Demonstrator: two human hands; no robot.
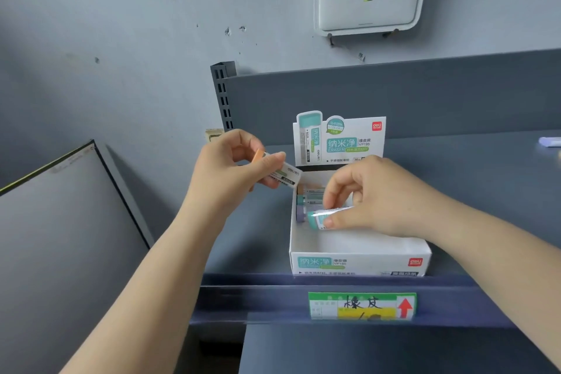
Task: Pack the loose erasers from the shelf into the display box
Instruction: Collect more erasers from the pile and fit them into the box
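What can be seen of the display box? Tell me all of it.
The display box is white printed cardboard with teal lettering and a red logo. It stands open on the shelf behind the front rail, its header card upright at the back. A few erasers lie at the far left inside; the near floor is bare. The right hand reaches in, pinching a teal-ended eraser.

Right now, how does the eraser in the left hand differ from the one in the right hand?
The orange-tipped eraser, which the left hand holds, is up in the air left of the display box; the teal-tipped eraser, which the right hand pinches, is down inside the box beside the row already packed. The tip colours differ: orange against teal. Both have white printed sleeves.
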